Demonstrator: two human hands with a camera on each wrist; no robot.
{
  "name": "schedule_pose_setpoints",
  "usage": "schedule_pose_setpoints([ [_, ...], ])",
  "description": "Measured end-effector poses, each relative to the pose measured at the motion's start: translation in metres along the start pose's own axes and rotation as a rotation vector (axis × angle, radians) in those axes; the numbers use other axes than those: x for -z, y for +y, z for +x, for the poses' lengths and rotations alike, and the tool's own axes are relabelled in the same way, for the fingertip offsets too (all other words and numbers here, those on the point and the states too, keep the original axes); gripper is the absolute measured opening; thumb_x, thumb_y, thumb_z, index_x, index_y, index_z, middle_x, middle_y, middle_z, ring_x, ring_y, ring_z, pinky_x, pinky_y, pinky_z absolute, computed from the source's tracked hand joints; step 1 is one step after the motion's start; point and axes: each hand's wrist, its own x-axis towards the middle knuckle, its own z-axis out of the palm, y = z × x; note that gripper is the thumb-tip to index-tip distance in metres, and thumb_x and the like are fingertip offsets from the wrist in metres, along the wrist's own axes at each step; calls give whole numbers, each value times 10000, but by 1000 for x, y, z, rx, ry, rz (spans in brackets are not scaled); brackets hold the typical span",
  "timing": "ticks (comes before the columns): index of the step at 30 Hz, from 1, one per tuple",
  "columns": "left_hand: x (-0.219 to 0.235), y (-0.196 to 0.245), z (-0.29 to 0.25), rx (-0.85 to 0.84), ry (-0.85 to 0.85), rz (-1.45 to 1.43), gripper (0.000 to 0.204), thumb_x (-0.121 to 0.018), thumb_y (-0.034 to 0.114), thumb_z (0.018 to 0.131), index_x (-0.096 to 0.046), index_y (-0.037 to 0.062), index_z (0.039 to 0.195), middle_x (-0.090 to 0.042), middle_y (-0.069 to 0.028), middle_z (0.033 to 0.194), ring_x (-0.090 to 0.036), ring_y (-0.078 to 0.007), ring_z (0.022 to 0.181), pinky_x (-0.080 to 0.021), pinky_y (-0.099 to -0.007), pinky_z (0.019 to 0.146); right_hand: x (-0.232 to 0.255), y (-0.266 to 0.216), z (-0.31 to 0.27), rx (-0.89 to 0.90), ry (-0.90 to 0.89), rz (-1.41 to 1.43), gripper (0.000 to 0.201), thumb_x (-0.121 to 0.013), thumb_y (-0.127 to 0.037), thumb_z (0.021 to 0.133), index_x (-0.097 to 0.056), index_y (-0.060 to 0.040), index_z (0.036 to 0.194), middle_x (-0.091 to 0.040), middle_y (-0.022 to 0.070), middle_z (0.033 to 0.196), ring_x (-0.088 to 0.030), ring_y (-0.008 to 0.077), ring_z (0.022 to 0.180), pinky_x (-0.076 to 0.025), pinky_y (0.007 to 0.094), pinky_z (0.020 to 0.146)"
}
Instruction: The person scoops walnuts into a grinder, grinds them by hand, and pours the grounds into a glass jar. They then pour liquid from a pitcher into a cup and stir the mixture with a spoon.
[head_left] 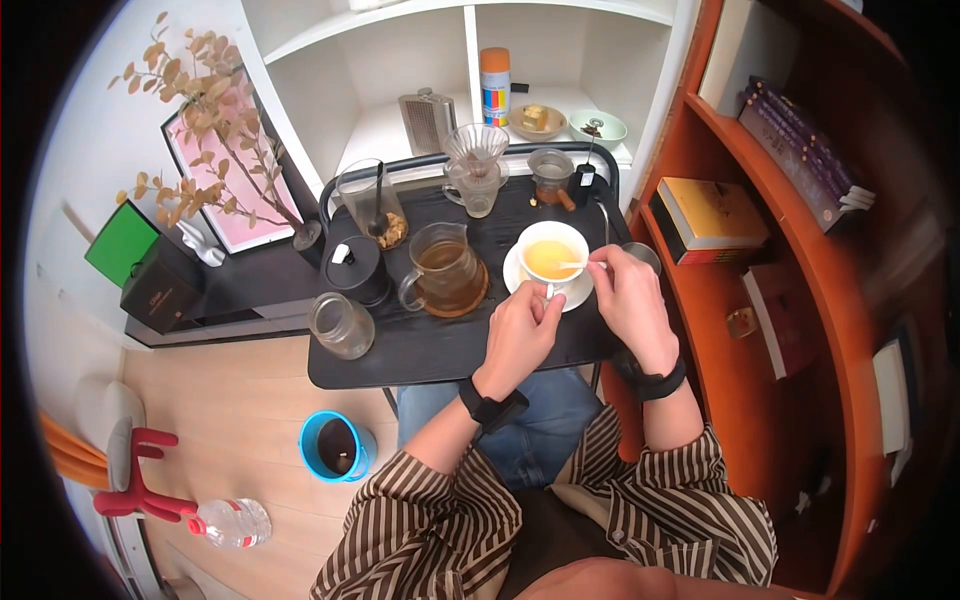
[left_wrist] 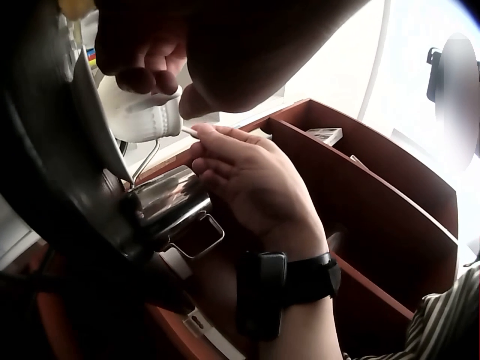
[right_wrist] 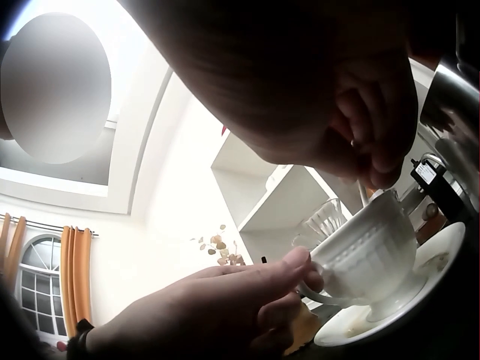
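Cup (head_left: 551,259) was seated on saucer (head_left: 578,296), right side of surface (head_left: 420,345). Handle was pinched by left hand (head_left: 520,335) fingers. Spoon (head_left: 573,265), long axis left-right across rim, was pinched by right hand (head_left: 628,300).

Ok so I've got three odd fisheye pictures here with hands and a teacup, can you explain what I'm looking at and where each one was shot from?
No machine here: a person in a striped shirt wears three cameras. The wide picture comes from the head, looking down at a black tray table. The other two come from cameras strapped to each wrist, so they look up past the fingers.

The left hand pinches the handle of a white cup of yellowish tea, standing on a saucer. The right hand holds a small stirrer with its end in the cup.

Also on the table: a glass teapot, an empty jar and a glass dripper.
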Motion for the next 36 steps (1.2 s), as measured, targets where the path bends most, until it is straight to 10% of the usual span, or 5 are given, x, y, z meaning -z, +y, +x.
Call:
schedule_pose_setpoints([
  [20, 6, -14, 8, 382, -115, -509, 286, -641, 290, 1084, -719, 21, 1024, -505, 89, 663, -371, -11, 558, -268, -223, 510, 0, 8, 23, 218, -65, 106, 75, -642, -39, 966, -674, 10, 1013, -712, 203, 953, -691, 427, 883, -548, 501, 776],
  [36, 6, -21, 13, 350, -196, -397, 397, -501, 341, 1126, -620, 35, 903, -576, 25, 699, -487, -63, 632, -403, -264, 601, -5, 11, 30, 151, -7, 32, 77, -654, -45, 970, -691, 20, 984, -724, 210, 942, -703, 425, 865, -561, 478, 765],
])
